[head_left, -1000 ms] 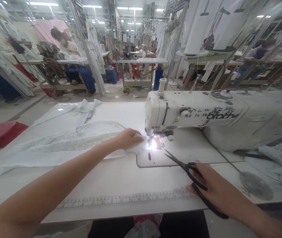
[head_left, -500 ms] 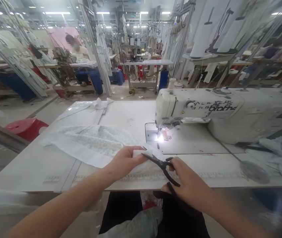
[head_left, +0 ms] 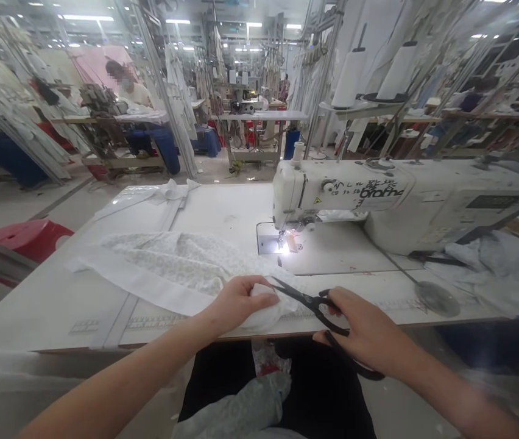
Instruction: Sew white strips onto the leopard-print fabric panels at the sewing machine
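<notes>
My left hand (head_left: 236, 303) grips a bunched end of white patterned fabric (head_left: 172, 262) at the front edge of the sewing table (head_left: 49, 305). The rest of the fabric trails back and left across the table. My right hand (head_left: 367, 332) holds black scissors (head_left: 307, 299) by the handles. The blades point left and their tips touch the fabric beside my left fingers. A white sewing machine (head_left: 378, 201) stands behind, its needle light (head_left: 284, 249) on.
A person sits at another machine at the back left. A red stool (head_left: 26, 235) is left of the table. White cloth pieces (head_left: 492, 259) lie at the right, more cloth (head_left: 168, 190) at the table's far edge. Thread cones (head_left: 348, 82) stand behind the machine.
My left hand pulled the fabric from under the needle toward the table's front edge. My right hand lifted the scissors and brought the blades to the fabric.
</notes>
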`<state>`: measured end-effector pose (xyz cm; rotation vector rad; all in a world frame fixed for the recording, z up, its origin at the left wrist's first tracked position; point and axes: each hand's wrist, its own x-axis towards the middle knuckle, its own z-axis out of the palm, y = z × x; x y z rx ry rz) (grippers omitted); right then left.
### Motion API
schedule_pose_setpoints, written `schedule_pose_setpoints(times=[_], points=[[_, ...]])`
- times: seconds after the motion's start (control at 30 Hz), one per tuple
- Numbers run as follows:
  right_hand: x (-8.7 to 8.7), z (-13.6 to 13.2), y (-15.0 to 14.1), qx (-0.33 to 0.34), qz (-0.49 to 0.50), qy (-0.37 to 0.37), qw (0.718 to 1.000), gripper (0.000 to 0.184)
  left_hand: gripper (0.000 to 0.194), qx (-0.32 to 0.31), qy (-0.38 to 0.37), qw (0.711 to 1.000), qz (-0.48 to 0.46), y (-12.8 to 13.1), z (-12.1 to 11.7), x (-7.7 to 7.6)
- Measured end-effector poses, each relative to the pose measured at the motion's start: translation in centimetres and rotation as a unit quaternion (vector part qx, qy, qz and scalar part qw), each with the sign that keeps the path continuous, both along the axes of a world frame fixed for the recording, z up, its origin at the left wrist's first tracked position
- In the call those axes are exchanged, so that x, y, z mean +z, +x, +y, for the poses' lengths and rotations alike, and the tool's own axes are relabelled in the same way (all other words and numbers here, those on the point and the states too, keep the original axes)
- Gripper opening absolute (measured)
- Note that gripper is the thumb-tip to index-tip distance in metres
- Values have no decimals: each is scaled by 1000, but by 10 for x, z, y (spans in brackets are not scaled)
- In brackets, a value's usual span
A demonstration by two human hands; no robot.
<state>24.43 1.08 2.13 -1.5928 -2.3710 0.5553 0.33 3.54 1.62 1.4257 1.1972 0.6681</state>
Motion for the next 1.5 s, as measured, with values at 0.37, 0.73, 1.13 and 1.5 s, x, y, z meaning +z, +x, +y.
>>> schedule_pose_setpoints(times=[0.37,0.73,1.13,1.5], points=[[18,17,-3,92,-79,11,993,41,19,-57,-76,994,52,2,2,-1],[-21,16,16,-6,-57,5,998,33,29,-118,-112,987,17,-16,9,3],[-37,47,44,-99,4,202,974,25,33,-108,179,969,132,-28,3,-13],[-22,-1,-64,24,527,-149,836,17,30,-41,550,808,209,-8,-11,0]])
